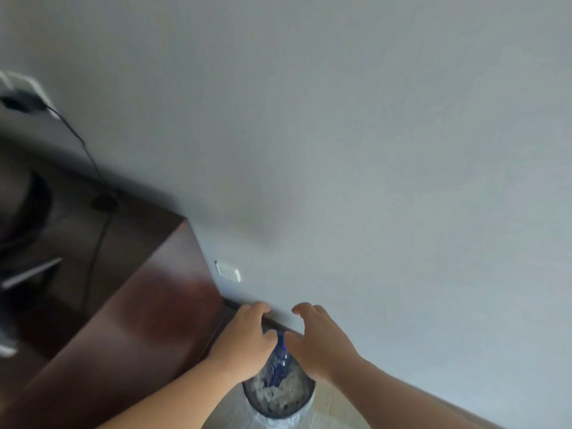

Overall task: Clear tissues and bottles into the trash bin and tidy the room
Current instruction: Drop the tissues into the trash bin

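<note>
A round trash bin [280, 411] with a clear liner stands on the floor against the wall, at the bottom middle. Crumpled white tissues [289, 390] fill it, and a blue plastic bottle [280, 362] stands among them, neck up. My left hand [244, 339] hovers over the bin's left side, fingers spread and empty. My right hand [315, 339] hovers over its right side, also spread and empty. The bottle shows in the gap between the two hands; neither hand grips it.
A dark wooden desk [130, 305] stands left of the bin, with a black cable [99, 243] and blurred dark items on it. A white wall socket [228, 271] sits low on the grey wall. Light wooden floor [356, 407] lies right of the bin.
</note>
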Demonstrator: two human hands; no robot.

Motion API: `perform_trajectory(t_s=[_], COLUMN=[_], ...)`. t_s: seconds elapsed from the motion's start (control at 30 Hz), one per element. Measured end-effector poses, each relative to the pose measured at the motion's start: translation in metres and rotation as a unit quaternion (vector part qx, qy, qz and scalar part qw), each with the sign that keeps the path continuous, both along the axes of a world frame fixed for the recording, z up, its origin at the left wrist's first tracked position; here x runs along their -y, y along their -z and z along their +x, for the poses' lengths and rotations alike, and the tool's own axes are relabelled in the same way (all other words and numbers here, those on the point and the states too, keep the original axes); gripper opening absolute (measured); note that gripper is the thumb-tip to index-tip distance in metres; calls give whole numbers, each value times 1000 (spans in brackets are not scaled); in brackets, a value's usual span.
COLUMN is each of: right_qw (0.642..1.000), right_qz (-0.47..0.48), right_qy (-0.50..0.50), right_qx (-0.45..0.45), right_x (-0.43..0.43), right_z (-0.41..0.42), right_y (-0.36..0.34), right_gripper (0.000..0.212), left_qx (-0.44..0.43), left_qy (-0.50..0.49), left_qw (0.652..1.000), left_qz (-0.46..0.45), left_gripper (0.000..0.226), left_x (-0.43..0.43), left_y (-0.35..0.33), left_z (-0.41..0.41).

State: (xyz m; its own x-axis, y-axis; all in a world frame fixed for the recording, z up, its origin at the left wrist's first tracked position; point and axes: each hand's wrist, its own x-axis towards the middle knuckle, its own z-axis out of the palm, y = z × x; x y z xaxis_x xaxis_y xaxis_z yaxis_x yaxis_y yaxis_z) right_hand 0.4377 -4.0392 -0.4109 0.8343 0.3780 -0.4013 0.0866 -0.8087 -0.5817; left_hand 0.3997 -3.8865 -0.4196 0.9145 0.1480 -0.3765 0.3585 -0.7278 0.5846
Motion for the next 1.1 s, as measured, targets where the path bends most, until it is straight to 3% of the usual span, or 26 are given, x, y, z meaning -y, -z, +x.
perform_trajectory(t_s=[0.27,0.57,1.1], right_qw=[993,975,950], right_qz=[15,40,81], right_qy=[-46,-55,-120], right_qx=[105,211,277], right_x=[-15,-35,-61], right_z=[-18,-95,-195], right_y=[-150,-262,-338], right_gripper=[47,46,47], left_qx=[93,187,262], left_qy=[-33,-19,-86], left_qw=[995,982,960], left_qz=[17,29,49], left_gripper=[45,48,47], left_x=[-19,-47,-55], left_y=[-139,-246,-328], left_z=[-33,-99,-225])
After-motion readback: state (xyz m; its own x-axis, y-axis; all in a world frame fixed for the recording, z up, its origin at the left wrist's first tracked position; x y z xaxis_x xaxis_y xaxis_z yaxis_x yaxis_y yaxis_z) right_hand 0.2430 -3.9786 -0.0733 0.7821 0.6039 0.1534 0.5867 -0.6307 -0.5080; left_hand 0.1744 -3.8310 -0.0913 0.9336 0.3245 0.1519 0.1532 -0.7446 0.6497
